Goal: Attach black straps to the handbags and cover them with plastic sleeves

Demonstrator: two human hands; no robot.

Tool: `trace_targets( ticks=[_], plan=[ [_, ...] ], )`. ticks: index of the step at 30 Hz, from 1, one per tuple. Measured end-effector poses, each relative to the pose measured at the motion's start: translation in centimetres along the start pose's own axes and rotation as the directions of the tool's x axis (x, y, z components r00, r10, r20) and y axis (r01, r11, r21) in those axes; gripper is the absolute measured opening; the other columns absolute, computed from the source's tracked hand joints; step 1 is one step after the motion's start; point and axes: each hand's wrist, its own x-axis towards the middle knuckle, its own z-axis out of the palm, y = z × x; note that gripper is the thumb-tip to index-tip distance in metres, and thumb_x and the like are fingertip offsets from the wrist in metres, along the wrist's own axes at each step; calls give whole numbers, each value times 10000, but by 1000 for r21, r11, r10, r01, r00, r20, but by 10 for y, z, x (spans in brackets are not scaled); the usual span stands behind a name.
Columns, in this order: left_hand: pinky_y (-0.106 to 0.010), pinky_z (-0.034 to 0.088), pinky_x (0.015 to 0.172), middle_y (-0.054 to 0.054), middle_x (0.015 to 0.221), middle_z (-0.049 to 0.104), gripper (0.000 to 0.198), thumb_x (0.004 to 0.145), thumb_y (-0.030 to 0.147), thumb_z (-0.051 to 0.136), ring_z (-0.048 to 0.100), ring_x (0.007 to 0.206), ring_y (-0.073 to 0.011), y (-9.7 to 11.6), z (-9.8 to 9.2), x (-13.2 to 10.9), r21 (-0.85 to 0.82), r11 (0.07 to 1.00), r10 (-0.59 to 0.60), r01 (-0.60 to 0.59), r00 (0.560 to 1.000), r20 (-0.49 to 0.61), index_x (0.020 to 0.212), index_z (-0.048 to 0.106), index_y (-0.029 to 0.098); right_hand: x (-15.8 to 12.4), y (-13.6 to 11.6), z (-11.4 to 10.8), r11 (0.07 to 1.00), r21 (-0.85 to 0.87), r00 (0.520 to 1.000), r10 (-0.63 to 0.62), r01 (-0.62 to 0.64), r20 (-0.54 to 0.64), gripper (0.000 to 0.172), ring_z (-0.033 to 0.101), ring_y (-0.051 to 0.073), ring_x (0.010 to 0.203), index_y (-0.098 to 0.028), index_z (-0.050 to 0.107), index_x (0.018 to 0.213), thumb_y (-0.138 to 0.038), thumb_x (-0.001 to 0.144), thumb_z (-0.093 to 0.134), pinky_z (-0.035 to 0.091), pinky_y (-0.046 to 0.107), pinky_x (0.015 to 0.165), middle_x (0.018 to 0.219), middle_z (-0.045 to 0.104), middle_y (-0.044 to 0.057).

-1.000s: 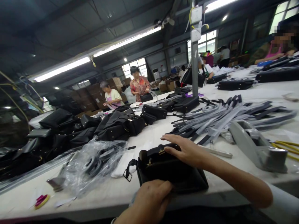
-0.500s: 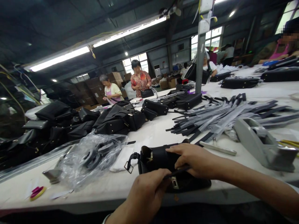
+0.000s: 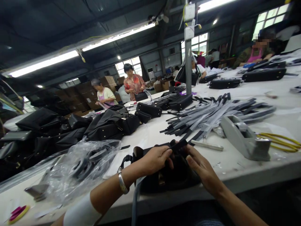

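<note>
A small black handbag (image 3: 152,183) with gold-coloured metal fittings lies at the table's front edge, below both my hands. My left hand (image 3: 156,160), wearing a silver bracelet, reaches across the bag and pinches a short black strap (image 3: 179,145) at its top. My right hand (image 3: 202,168) is curled at the bag's right side, thumb and fingers gripping near the strap's other end; its fingertips are partly hidden. A side tab with a buckle (image 3: 126,159) sticks out at the bag's left. A grey-wrapped strip (image 3: 136,201) hangs over the table edge below my left forearm.
Ahead lie wrapped straps (image 3: 207,116), a grey tape dispenser (image 3: 244,138), a pale metal tool (image 3: 207,145) and yellow-handled scissors (image 3: 279,142). Left are a plastic bag of tape rolls (image 3: 82,169), a pink-and-yellow roll (image 3: 18,214) and piled black bags (image 3: 44,135). Several people work beyond.
My left hand has moved up and across to the bag's top and now pinches the strap. My right hand has shifted to the bag's right side. The view has turned slightly right.
</note>
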Motion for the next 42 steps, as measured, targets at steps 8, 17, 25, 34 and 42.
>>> trace_targets(
  ticks=[8, 17, 25, 34, 42],
  plan=[
    [-175, 258, 394, -3, 651, 635, 461, 989, 578, 387, 358, 409, -67, -1, 6, -9, -230, 963, -124, 138, 990, 71, 997, 553, 148, 12, -7, -14, 987, -133, 996, -84, 88, 34, 268, 610, 253, 1142, -237, 706, 1146, -375, 947, 593, 452, 382, 1027, 1186, 680, 75],
    [-169, 261, 401, -29, 725, 681, 445, 906, 581, 552, 382, 428, -53, 22, -19, -24, -252, 923, -258, 290, 954, 150, 987, 582, 144, 16, -5, -13, 984, -100, 986, -141, 149, 85, 248, 604, 235, 1102, -245, 701, 1151, -287, 915, 634, 449, 386, 1006, 1136, 669, 58],
    [-190, 292, 370, -44, 724, 717, 439, 905, 545, 509, 420, 384, -69, 43, -32, -12, 23, 937, -346, 347, 923, 168, 792, 646, 144, 2, -5, 8, 988, -134, 981, -96, 74, -167, 227, 598, 254, 1103, -289, 716, 1076, -238, 857, 685, 467, 434, 993, 1121, 652, 40],
    [-214, 358, 464, -25, 568, 695, 418, 899, 390, 484, 530, 492, -125, 74, -32, 8, 515, 835, -294, 193, 948, 122, 604, 665, 156, -1, 3, 14, 972, -170, 960, -192, 159, -201, 291, 620, 252, 1081, -312, 709, 1153, -217, 878, 688, 515, 423, 965, 1115, 661, 41],
    [-215, 361, 469, -10, 539, 662, 412, 885, 390, 482, 519, 483, -118, 84, -29, 14, 531, 831, -290, 165, 944, 160, 573, 623, 161, -3, 5, 15, 956, -204, 947, -250, 210, -199, 316, 607, 257, 1077, -282, 694, 1172, -159, 882, 684, 526, 441, 945, 1105, 663, 57]
  ],
)
